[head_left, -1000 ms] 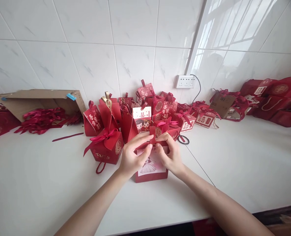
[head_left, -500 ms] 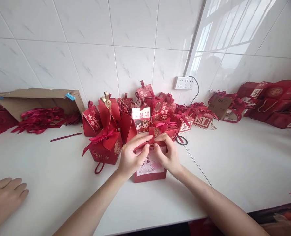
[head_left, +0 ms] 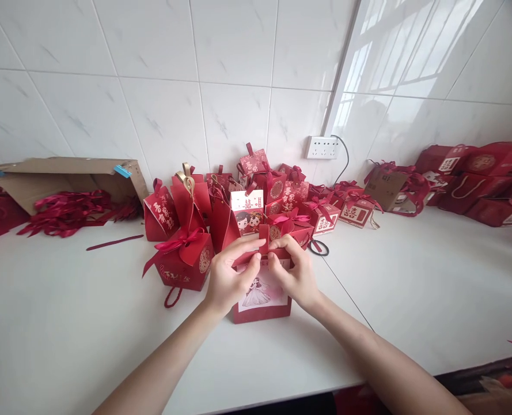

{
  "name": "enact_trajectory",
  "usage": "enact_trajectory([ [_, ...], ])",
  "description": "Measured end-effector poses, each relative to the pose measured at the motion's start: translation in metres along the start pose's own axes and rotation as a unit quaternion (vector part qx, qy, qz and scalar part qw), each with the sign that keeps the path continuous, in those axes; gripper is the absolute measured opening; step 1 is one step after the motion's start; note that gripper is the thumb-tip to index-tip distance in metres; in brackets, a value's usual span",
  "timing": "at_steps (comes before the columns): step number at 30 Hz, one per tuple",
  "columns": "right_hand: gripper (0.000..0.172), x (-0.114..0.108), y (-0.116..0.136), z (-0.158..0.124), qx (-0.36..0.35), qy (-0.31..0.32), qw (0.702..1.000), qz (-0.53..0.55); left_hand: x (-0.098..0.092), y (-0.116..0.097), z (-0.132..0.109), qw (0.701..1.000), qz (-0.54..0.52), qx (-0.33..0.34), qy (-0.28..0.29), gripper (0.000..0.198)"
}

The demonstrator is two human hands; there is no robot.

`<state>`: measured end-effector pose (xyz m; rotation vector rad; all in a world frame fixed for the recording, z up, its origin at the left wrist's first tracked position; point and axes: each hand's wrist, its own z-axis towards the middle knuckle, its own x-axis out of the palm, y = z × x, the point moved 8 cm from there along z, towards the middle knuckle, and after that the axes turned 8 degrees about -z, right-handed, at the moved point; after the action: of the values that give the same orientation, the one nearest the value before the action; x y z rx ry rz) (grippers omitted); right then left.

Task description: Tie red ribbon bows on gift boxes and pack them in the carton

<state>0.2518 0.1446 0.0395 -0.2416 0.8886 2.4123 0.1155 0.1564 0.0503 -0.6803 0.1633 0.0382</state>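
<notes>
A small red gift box (head_left: 262, 305) with a white picture of a bride on its front stands on the white counter (head_left: 65, 323) in front of me. My left hand (head_left: 227, 276) and my right hand (head_left: 296, 274) both pinch the box's red top flaps, fingers closed on them from either side. The flaps meet at a red tab (head_left: 264, 238) between my fingertips.
Behind the box stands a cluster of several finished red gift boxes with ribbons (head_left: 247, 199). A flattened cardboard box (head_left: 65, 178) with red ribbons (head_left: 69, 210) lies at the back left. More red bags (head_left: 484, 173) are piled at the right. A wall socket (head_left: 320, 147) sits on the tiles.
Another person's hand that lay on the counter at the lower left half a second ago has gone out of view. My hands have stayed on the box's top flaps.
</notes>
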Motion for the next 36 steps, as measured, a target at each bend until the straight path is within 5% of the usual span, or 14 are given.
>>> enact_trajectory([
  [36,0.005,0.0000,0.0056,-0.0021,-0.040,-0.009,0.999,0.023,-0.0038,0.0034,0.0017,1.000,-0.008,-0.022,-0.005,0.006],
])
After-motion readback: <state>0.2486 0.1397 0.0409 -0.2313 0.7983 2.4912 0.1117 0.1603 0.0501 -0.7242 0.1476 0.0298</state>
